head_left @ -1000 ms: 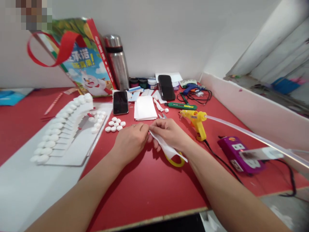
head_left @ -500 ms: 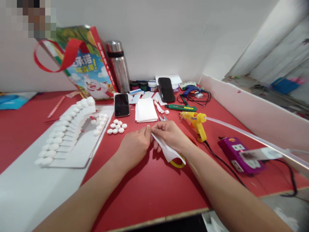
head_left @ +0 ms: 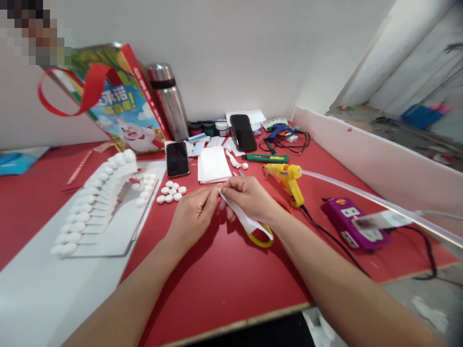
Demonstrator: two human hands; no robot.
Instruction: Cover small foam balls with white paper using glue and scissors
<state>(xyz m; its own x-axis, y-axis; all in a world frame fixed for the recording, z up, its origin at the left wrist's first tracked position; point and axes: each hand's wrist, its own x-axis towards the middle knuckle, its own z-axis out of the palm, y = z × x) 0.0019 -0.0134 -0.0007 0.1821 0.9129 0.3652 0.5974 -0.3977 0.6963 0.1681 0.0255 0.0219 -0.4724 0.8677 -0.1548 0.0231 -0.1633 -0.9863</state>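
Over the red table, my left hand (head_left: pixel 193 209) and my right hand (head_left: pixel 248 197) meet, fingertips pinched together. Between them is a white piece of paper (head_left: pixel 249 222), its narrow end at the fingertips and its loose end hanging below my right palm. Both hands are closed on it; exactly what the fingertips do at the tip is hidden. Under my right hand lies a pair of scissors with yellow handles (head_left: pixel 262 241), its blades partly covered. Left of my left hand sits a group of small round white pieces (head_left: pixel 171 192). A stack of white paper (head_left: pixel 214 165) lies just beyond.
At left, a white board (head_left: pixel 112 236) bears a row of round white pieces on thin sticks. A phone (head_left: pixel 177 160), a steel flask (head_left: pixel 168 99) and a printed bag (head_left: pixel 126 111) stand behind. A yellow glue gun (head_left: pixel 289 180) and purple box (head_left: pixel 356 226) lie right.
The camera view has shifted slightly. My hands stay together with the paper between them, and their fingers have moved a little at its narrow end.
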